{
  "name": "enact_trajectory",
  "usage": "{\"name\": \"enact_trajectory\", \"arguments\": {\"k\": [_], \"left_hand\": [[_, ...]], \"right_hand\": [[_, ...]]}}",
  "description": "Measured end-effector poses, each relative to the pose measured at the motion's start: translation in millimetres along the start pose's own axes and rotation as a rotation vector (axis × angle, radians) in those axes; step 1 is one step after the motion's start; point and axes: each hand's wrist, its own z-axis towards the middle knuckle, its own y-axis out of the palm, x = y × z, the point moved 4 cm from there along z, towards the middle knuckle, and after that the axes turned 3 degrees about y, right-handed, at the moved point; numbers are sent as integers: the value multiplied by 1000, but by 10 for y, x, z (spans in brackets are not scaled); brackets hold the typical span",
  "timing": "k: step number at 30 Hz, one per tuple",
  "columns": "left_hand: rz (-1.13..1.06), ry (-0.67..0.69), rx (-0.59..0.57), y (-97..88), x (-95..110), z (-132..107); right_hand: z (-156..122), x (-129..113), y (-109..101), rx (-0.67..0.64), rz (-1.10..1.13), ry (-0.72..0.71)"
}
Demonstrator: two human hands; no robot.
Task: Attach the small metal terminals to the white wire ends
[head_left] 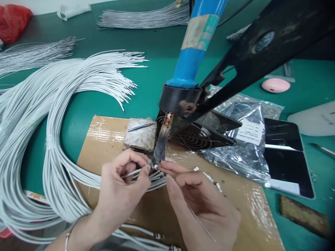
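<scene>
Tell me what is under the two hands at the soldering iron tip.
Under the left hand and right hand lies a tape-covered cardboard sheet on the green table. White wires cross it; the hands hide the middle.

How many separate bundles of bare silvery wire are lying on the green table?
2. One bundle of bare silvery wire lies at top centre; another silvery bundle lies at upper left. More may be hidden off frame.

A cardboard sheet point(110, 139) lies on the surface point(151, 52). Wire bundles point(52, 104) lie to its left, a tablet point(288, 157) to its right, and a soldering iron point(162, 139) stands over its far edge.
</scene>
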Motion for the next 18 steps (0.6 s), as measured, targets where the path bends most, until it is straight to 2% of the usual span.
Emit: {"name": "enact_trajectory", "arguments": {"k": [10, 18], "left_hand": [[-6, 11, -13, 12, 62, -1], [-26, -50, 50, 17, 124, -16]], "right_hand": [[-8, -34, 12, 30, -18, -52], [-12, -34, 9, 29, -47, -65]]}}
